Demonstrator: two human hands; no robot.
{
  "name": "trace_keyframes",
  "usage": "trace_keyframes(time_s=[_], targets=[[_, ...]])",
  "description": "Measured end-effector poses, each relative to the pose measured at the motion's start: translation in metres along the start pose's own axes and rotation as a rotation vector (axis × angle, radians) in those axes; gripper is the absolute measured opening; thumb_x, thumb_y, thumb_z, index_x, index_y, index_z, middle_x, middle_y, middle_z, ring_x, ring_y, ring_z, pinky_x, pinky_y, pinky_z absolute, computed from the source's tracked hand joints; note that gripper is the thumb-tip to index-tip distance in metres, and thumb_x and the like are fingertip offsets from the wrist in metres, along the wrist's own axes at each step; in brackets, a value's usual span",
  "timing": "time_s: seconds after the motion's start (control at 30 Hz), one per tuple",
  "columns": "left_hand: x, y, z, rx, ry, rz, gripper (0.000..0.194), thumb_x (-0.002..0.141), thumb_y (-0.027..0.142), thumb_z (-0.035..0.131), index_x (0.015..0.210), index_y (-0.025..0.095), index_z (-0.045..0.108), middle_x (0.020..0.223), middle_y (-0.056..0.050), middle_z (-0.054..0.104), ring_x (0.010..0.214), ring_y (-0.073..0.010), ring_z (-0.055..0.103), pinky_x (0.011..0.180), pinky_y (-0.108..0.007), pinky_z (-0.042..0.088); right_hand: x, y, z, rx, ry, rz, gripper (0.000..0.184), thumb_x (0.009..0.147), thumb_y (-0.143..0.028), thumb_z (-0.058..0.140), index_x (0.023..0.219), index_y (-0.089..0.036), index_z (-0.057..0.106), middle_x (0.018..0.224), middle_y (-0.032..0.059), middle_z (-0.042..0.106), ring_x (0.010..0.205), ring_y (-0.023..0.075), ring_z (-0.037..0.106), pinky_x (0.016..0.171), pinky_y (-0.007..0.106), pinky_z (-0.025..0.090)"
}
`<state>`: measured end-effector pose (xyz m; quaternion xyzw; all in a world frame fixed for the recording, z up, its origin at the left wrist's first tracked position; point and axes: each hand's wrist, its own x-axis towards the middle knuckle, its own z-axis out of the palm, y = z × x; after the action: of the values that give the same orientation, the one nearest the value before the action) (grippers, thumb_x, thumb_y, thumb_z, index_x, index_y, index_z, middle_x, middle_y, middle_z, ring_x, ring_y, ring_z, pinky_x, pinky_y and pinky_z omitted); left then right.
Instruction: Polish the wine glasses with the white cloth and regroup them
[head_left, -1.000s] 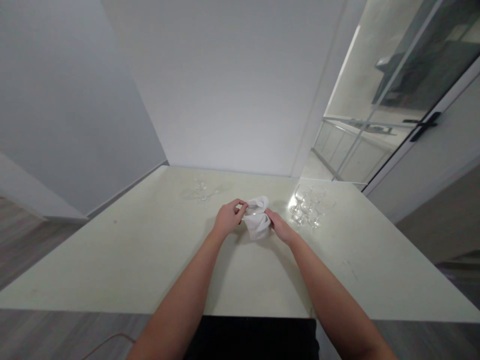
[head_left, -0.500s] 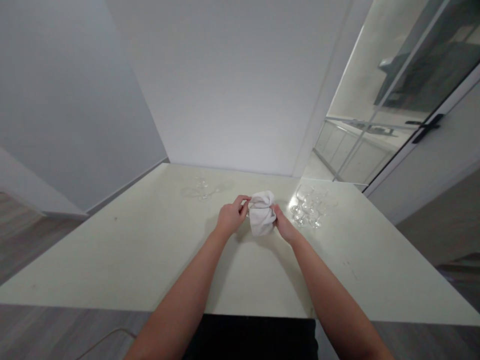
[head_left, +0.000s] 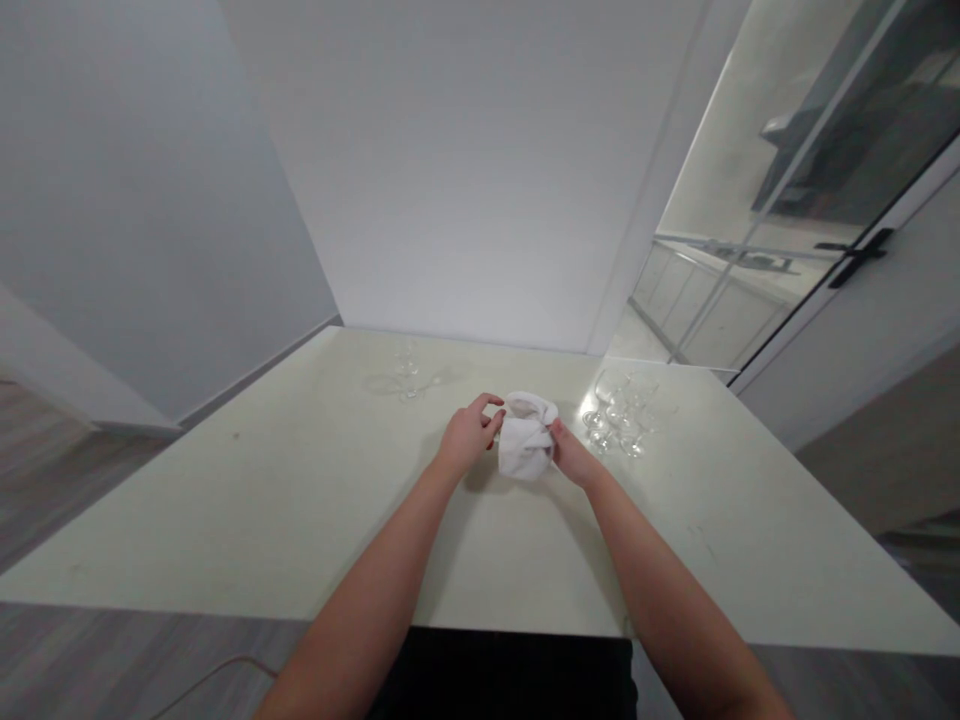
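Note:
My two hands meet over the middle of a pale table (head_left: 225, 500). Between them is a bunched white cloth (head_left: 525, 445), wrapped around what looks like a clear glass that is almost wholly hidden. My left hand (head_left: 469, 437) pinches the left side of the bundle with its thumb and fingers. My right hand (head_left: 571, 457) grips the cloth from the right, its fingers sunk into the folds. The bundle hovers just above the tabletop.
Several clear stemmed glasses (head_left: 621, 415) stand close to the right of my right hand. Two more glasses (head_left: 409, 372) sit at the back left, near the white wall. A glass door (head_left: 787, 230) lies beyond the table's right corner.
The cloth has been gathered from a loose open shape into a tight bundle and turned between my hands. My hands have closed in on it and stayed in place.

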<state>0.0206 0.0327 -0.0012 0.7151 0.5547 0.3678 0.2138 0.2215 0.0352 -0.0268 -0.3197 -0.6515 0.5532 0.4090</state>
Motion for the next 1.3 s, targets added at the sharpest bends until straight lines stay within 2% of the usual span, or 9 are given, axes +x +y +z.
trace_keyframes(time_s=[0.1,0.27,0.37,0.5,0.63,0.73,0.9,1.13,1.3], targets=[[-0.002,0.002,0.002,0.055,-0.010,0.028,0.031,0.093,0.041,0.044,0.110,0.023,0.062,0.047,0.005,0.057,0.044,-0.0132,0.053,0.054,-0.021,0.035,-0.001,-0.001,-0.002,0.017,-0.020,-0.002,0.078,0.083,-0.081,0.033,0.113,-0.017,0.066,0.110,0.0115,0.070,0.118,0.0272,0.058,0.102,0.041,0.045],[-0.004,0.006,0.001,0.142,0.053,0.042,0.027,0.093,0.035,0.045,0.111,0.024,0.062,0.050,0.005,0.058,0.046,-0.0133,0.052,0.056,-0.022,0.034,-0.005,-0.013,0.004,-0.120,0.094,-0.087,0.062,0.088,-0.070,0.043,0.117,-0.020,0.066,0.122,0.0096,0.065,0.124,0.0253,0.052,0.114,0.042,0.030],[-0.004,0.006,0.001,0.174,0.079,0.044,0.026,0.093,0.035,0.046,0.111,0.024,0.062,0.051,0.004,0.060,0.049,-0.0143,0.054,0.057,-0.022,0.033,-0.005,-0.018,0.008,-0.104,0.105,-0.123,0.061,0.088,-0.068,0.045,0.117,-0.019,0.066,0.119,0.0091,0.067,0.121,0.0261,0.054,0.113,0.042,0.032],[-0.002,0.004,0.001,0.173,0.072,0.030,0.027,0.092,0.037,0.048,0.111,0.024,0.062,0.050,0.004,0.060,0.049,-0.0147,0.055,0.056,-0.022,0.033,-0.003,-0.018,0.011,-0.061,0.095,-0.078,0.066,0.087,-0.071,0.041,0.116,-0.017,0.067,0.109,0.0091,0.071,0.110,0.0263,0.061,0.102,0.040,0.043],[-0.002,0.002,0.002,0.020,0.027,-0.015,0.031,0.091,0.042,0.048,0.111,0.022,0.061,0.046,0.005,0.057,0.044,-0.0136,0.053,0.054,-0.022,0.035,0.000,-0.014,0.011,0.039,0.117,0.033,0.063,0.086,-0.070,0.048,0.114,-0.017,0.067,0.096,0.0074,0.073,0.090,0.0249,0.067,0.085,0.037,0.051],[-0.002,0.004,0.003,-0.141,-0.017,-0.054,0.032,0.089,0.042,0.050,0.112,0.021,0.060,0.045,0.006,0.055,0.040,-0.0124,0.050,0.050,-0.021,0.035,0.002,-0.011,0.010,0.150,0.162,0.083,0.058,0.083,-0.067,0.055,0.107,-0.016,0.069,0.088,0.0073,0.073,0.083,0.0245,0.067,0.080,0.037,0.053],[-0.003,0.012,0.010,-0.438,-0.168,-0.172,0.035,0.086,0.040,0.054,0.112,0.017,0.057,0.042,0.006,0.051,0.034,-0.0098,0.042,0.041,-0.019,0.030,0.006,-0.020,0.016,0.481,0.266,0.056,0.058,0.082,-0.071,0.051,0.105,-0.020,0.067,0.095,0.0066,0.073,0.098,0.0265,0.067,0.086,0.040,0.052],[-0.007,0.021,0.016,-0.776,-0.246,-0.287,0.044,0.084,0.061,0.051,0.094,0.018,0.055,0.047,0.005,0.050,0.037,-0.0086,0.043,0.038,-0.017,0.029,0.008,-0.028,0.024,0.696,0.497,-0.115,0.055,0.083,-0.064,0.037,0.113,-0.026,0.064,0.110,0.0049,0.071,0.104,0.0265,0.065,0.091,0.045,0.050],[-0.001,0.016,0.011,-0.875,-0.136,-0.233,0.051,0.082,0.068,0.049,0.098,0.019,0.053,0.054,0.006,0.050,0.042,-0.0078,0.044,0.042,-0.017,0.031,0.010,-0.022,0.018,0.651,0.527,-0.109,0.058,0.082,-0.062,0.034,0.113,-0.023,0.064,0.112,0.0070,0.070,0.110,0.0274,0.063,0.092,0.046,0.050]])
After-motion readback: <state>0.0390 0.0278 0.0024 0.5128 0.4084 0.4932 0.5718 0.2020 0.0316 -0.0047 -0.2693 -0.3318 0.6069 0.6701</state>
